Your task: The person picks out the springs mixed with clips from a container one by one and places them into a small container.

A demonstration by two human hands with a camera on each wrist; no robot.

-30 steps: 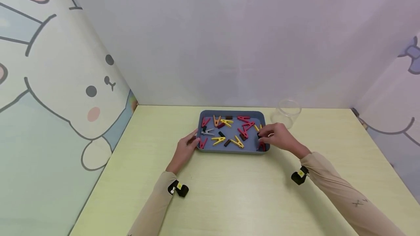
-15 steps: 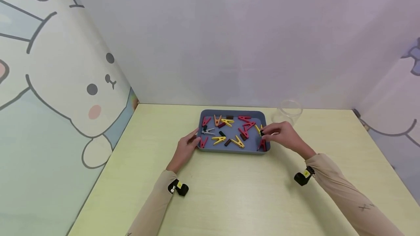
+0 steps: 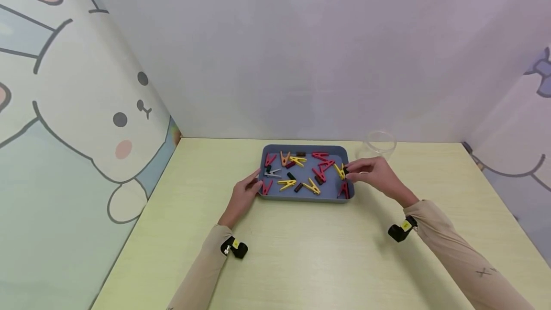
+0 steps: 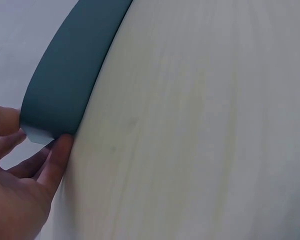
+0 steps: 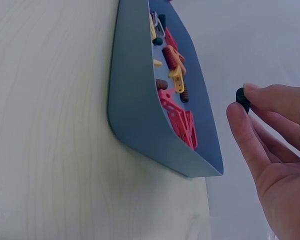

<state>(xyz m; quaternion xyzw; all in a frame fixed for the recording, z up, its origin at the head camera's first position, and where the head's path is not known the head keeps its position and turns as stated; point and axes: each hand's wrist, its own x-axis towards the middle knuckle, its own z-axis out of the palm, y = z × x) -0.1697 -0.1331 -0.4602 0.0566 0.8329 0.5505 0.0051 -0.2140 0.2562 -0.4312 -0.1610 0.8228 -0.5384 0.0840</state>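
My right hand [image 3: 376,176] pinches a small dark ridged cylinder [image 5: 243,99] between thumb and fingertip, at the right rim of a blue-grey tray [image 3: 301,200]. A yellow spring clip [image 3: 339,171] lies in the tray just left of those fingertips, with a red clip [image 3: 344,190] nearer the front corner. At the tray's other end, my left hand [image 3: 240,201] holds the front left corner; in the left wrist view its digits [image 4: 60,156] reach the rim and the base. Several red, yellow, orange and grey clips and several dark and brown ridged cylinders lie scattered inside.
A clear round cup [image 3: 381,142] stands on the pale wooden table [image 3: 301,252], behind the tray to the right. A whitish backdrop [image 3: 301,61] rises at the table's far edge, and panels with cartoon pictures [image 3: 86,123] flank both sides.
My right hand has lifted the dark cylinder from the tray's right part and moved slightly right, toward the rim, uncovering the yellow and red clips. My left hand has stayed put.
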